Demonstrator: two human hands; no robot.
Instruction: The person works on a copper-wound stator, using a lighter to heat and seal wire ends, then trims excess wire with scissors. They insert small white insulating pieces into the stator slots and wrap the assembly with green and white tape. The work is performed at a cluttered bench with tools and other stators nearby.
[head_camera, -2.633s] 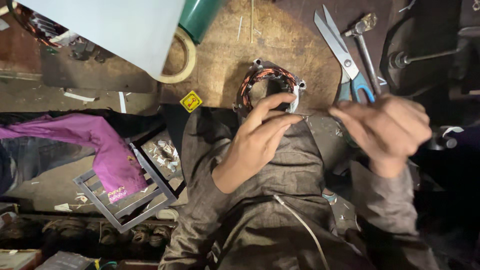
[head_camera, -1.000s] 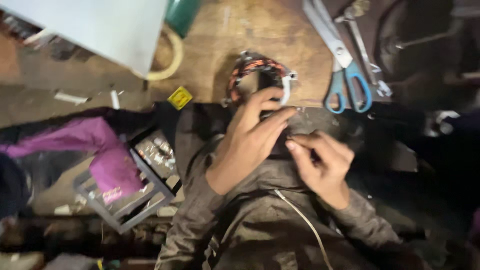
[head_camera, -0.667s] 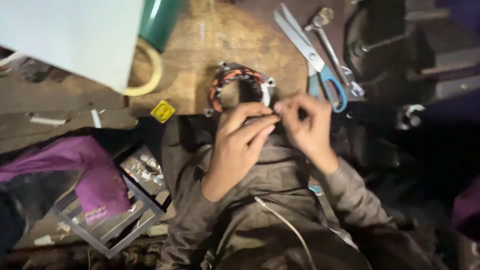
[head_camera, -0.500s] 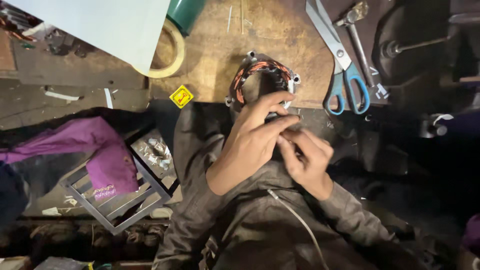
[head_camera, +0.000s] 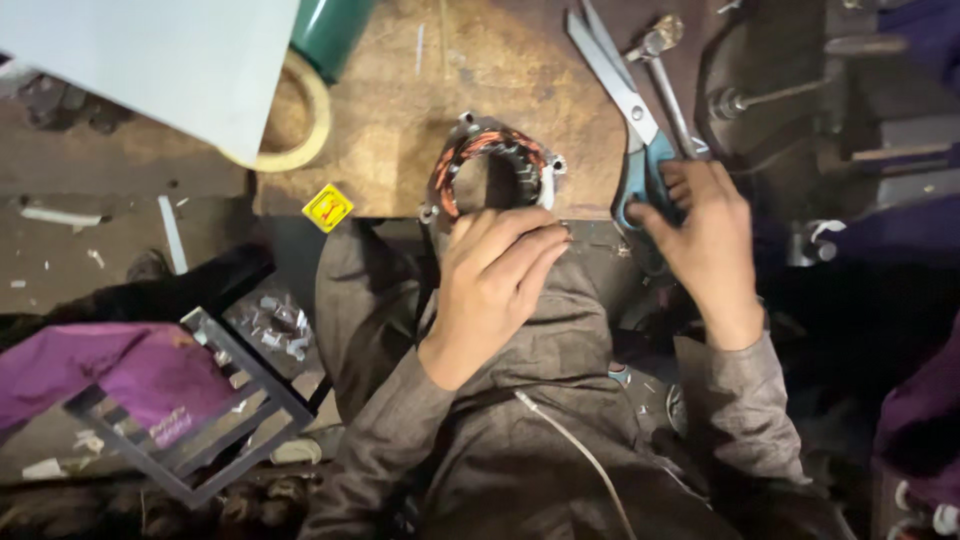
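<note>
Resting on the near edge of the wooden board (head_camera: 400, 110), the left hand (head_camera: 495, 275) curls loosely against the round copper coil ring (head_camera: 490, 175). Farther right, the right hand (head_camera: 705, 235) closes its fingers on the blue-handled scissors (head_camera: 630, 130).

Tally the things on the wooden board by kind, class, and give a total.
Motor stator with copper windings: 1
Scissors with blue handles: 1
Tape roll: 1
Metal hand tool: 1
Total: 4

Dim warm light, brightest on the bench (head_camera: 420, 110) top, deep shadow right and below, slight softness, white sheet (head_camera: 150, 60) washed pale
</note>
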